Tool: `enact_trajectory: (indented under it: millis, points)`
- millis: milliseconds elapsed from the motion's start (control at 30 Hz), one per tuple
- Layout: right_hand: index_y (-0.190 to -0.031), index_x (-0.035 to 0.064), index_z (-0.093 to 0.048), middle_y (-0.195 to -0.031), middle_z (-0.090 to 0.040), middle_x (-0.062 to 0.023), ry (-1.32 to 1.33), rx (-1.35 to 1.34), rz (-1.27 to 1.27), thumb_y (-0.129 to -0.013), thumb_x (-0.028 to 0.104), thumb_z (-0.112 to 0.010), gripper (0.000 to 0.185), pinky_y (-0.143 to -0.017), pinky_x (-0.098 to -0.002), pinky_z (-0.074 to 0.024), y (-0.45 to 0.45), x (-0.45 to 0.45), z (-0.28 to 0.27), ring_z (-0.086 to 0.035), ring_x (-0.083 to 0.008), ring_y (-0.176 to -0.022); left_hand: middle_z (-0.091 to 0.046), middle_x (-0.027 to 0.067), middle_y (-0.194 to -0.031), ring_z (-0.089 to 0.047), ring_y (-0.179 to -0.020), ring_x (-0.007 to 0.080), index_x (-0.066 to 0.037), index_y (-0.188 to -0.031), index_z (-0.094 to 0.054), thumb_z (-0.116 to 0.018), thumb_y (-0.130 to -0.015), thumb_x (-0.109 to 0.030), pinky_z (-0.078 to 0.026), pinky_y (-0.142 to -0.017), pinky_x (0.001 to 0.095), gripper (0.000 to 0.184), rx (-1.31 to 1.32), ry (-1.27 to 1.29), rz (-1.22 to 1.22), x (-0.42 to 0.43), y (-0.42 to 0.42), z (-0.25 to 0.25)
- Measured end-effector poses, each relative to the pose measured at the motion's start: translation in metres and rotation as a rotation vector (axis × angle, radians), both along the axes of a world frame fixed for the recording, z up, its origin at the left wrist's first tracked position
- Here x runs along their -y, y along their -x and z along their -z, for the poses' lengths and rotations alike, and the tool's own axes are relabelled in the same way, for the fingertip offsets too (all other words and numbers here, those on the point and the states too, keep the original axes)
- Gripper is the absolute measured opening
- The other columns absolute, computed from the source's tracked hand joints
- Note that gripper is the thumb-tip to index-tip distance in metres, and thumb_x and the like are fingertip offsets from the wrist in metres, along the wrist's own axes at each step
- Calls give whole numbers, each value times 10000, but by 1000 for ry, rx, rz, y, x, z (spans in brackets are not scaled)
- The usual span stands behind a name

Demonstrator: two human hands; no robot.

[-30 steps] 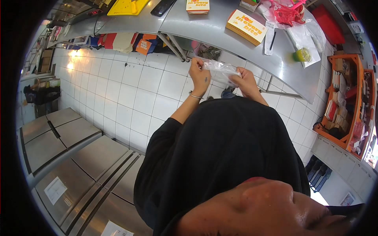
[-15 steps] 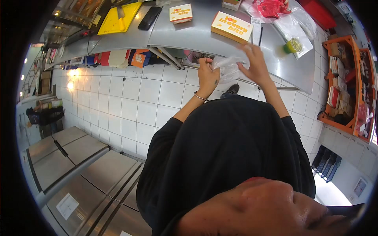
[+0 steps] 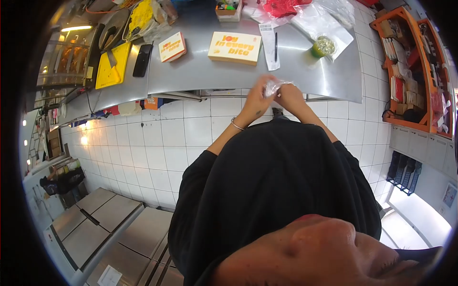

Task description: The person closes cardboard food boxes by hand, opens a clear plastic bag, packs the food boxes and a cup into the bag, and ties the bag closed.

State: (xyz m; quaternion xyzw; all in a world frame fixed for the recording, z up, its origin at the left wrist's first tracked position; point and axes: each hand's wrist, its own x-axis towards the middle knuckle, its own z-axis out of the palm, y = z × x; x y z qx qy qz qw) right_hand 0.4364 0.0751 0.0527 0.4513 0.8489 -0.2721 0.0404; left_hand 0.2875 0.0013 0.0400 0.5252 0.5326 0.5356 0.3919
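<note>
A crumpled clear plastic bag (image 3: 273, 87) is bunched between my two hands at the front edge of the steel table (image 3: 191, 71). My left hand (image 3: 259, 97), with a bangle at the wrist, pinches it from the left. From the right, my right hand (image 3: 290, 97) is closed on the same bag. Beyond them on the table lie a large "joy in every bite" box (image 3: 234, 47) and a smaller matching box (image 3: 172, 46). A paper slip (image 3: 270, 46) with a black pen (image 3: 275, 46) is right of the large box.
A green-topped cup (image 3: 323, 46) stands on white plastic at the right, near red bags (image 3: 281, 6). Leftward are a black phone (image 3: 142, 60) and a yellow board (image 3: 113, 66) with a knife. An orange shelf (image 3: 431, 95) stands far right; steel cabinets (image 3: 86, 229) are lower left.
My right hand has come back down and closed on the bag beside my left hand. The bag is now bunched smaller. The view has shifted, bringing more of the table into sight.
</note>
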Motion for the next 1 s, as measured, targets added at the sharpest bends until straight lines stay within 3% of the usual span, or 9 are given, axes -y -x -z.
enact_trajectory:
  millis: [100, 200, 267, 367, 433, 533, 667, 867, 1000]
  points:
    - [-908, 16, -731, -989, -708, -196, -106, 66, -40, -773, 292, -761, 308, -788, -475, -547, -27, -37, 0, -686, -359, -931, -556, 107, -955, -600, -846, 235, -86, -926, -736, -587, -792, 29, -476, -754, 381, 231, -68, -51, 374, -17, -20, -6]
    - [-987, -3, -709, -1017, -701, -210, 40, 114, -4, -750, 303, -795, 396, -835, -447, -541, -50, -61, -14, -676, -365, -970, -577, 135, -1053, -620, -876, 296, -94, -982, -738, -599, -766, 17, -504, -773, 402, 280, -653, 371, 84, -48, -42, -30]
    - [-1088, 34, -712, -1041, -701, -207, 134, 86, 55, -756, 271, -803, 418, -868, -435, -529, -63, -78, -21, -659, -373, -1012, -580, 132, -1176, -633, -916, 320, -109, -1022, -734, -589, -757, 20, -521, -777, 410, 328, -694, 353, -32, -69, -50, -17]
    - [-1130, 82, -716, -1113, -690, -195, 218, -502, -209, -747, 209, -796, 411, -892, -435, -522, -94, -114, -40, -644, -373, -1064, -545, 125, -1341, -650, -943, 326, -133, -1094, -715, -576, -744, 24, -536, -756, 404, 408, -693, 230, -166, -94, -47, 0]
    - [-1172, 146, -696, -1184, -658, -169, -202, -600, -214, -705, 195, -810, 484, -920, -450, -517, -118, -154, -41, -615, -358, -1119, -502, 131, -1447, -661, -981, 325, -156, -1155, -670, -561, -724, 31, -545, -742, 396, 483, -611, 169, -168, -111, -36, -11]
    - [-1233, 189, -658, -1295, -582, -145, -572, -333, -153, -654, 174, -821, 602, -960, -449, -503, -119, -194, -59, -554, -340, -1208, -529, 130, -1421, -655, -1010, 332, -154, -1134, -650, -536, -711, 40, -545, -768, 400, 479, -502, 223, -208, -134, -34, -25]
    - [-1315, 213, -600, -1355, -515, -136, -187, -159, -137, -629, 168, -818, 721, -990, -425, -490, -122, -244, -39, -490, -336, -1276, -535, 135, -1405, -630, -1075, 355, -145, -1186, -624, -529, -721, 28, -538, -823, 427, 505, -613, 165, -261, -153, -43, -15]
    - [-1312, 180, -616, -1262, -572, -143, -288, -592, -2, -632, 129, -806, 707, -963, -424, -501, -135, -256, -98, -555, -334, -1211, -507, 174, -1396, -600, -1096, 407, -98, -1414, -470, -540, -745, 16, -535, -865, 458, 682, -591, 335, -298, -174, -69, -9]
    - [-1317, 162, -610, -1240, -595, -151, -121, -759, -261, -633, 89, -792, 712, -997, -413, -484, -112, -247, -128, -552, -331, -1230, -516, 191, -1364, -586, -1109, 428, -88, -1401, -472, -590, -775, -26, -521, -880, 481, 640, -457, 219, -256, -192, -88, 8]
